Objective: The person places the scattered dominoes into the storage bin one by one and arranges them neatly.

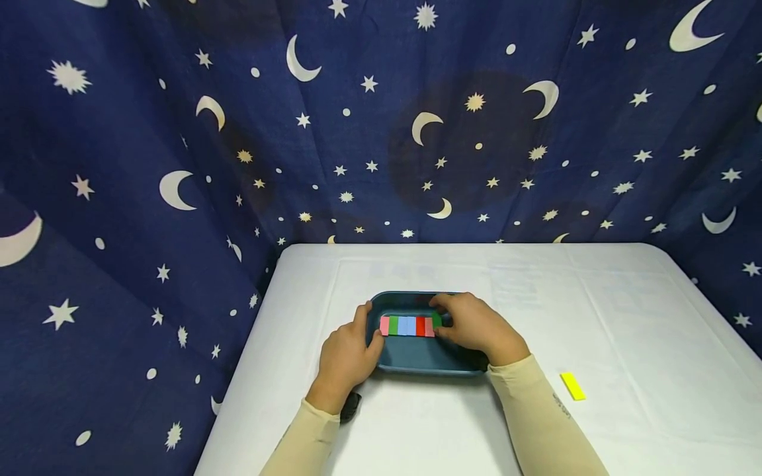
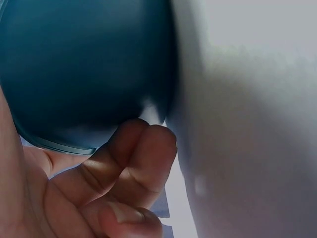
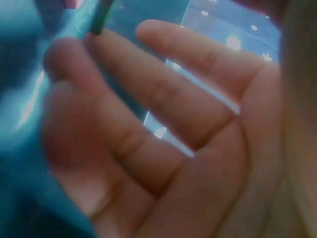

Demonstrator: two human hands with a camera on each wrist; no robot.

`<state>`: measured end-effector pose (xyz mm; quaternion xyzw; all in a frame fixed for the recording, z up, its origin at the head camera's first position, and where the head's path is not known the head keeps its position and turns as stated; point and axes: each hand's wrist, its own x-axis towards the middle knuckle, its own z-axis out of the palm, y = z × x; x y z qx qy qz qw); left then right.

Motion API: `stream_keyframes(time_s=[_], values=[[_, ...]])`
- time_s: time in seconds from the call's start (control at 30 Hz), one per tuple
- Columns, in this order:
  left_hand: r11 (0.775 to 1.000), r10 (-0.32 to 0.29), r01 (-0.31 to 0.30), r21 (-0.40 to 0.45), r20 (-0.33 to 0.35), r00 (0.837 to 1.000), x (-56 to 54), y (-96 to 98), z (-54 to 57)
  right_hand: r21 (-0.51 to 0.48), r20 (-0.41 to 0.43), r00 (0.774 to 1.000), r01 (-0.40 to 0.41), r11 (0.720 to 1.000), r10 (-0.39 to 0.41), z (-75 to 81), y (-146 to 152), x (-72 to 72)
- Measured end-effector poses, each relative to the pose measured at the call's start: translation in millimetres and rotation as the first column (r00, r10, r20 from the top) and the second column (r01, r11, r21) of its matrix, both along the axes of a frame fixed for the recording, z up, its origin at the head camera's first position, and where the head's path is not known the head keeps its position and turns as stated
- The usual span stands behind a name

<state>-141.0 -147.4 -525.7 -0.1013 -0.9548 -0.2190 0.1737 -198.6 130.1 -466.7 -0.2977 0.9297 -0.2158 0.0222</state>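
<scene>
A dark teal tray [image 1: 423, 358] stands on the white table, with a row of small coloured tiles [image 1: 407, 326] along its inside: pink, green, light blue, red and pink. At the row's right end, my right hand [image 1: 476, 327] pinches a green tile [image 1: 437, 320] between thumb and fingers. The green tile's edge [image 3: 102, 17] also shows at the fingertips in the right wrist view. My left hand [image 1: 350, 354] grips the tray's left end, thumb over the rim near the pink tile. Seen from the left wrist, curled fingers [image 2: 148, 153] rest against the tray's outer wall [image 2: 94, 64].
A single yellow tile [image 1: 573, 386] lies on the table [image 1: 643, 330] to the right of the right forearm. Beneath the left wrist shows a small black object [image 1: 350, 408]. A dark blue curtain [image 1: 369, 152] with moons and stars hangs behind and beside the table.
</scene>
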Motion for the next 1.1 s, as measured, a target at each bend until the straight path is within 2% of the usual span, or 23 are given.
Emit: stream_keyframes(time_s=[0.13,0.33,0.73,1.1], values=[[1.0,0.001,-0.001,0.003,-0.002,1.0,0.1,-0.2,-0.6,0.063,0.0,1.0,-0.009,0.998,0.009,-1.2,0.0,-1.2],[1.0,0.005,-0.006,0.011,0.014,1.0,0.2,1.0,-1.5,0.094,0.02,1.0,0.005,0.996,-0.007,-3.1,-1.5,-2.2],[1.0,-0.009,0.009,0.004,-0.019,1.0,-0.5,0.9,-0.1,0.117,0.013,0.998,0.054,0.992,-0.056,-5.3,-4.2,-3.6],[1.0,-0.006,0.005,0.005,0.007,1.0,-1.3,0.8,-1.0,0.113,0.012,0.998,0.055,0.992,-0.057,-7.6,-4.7,-4.2]])
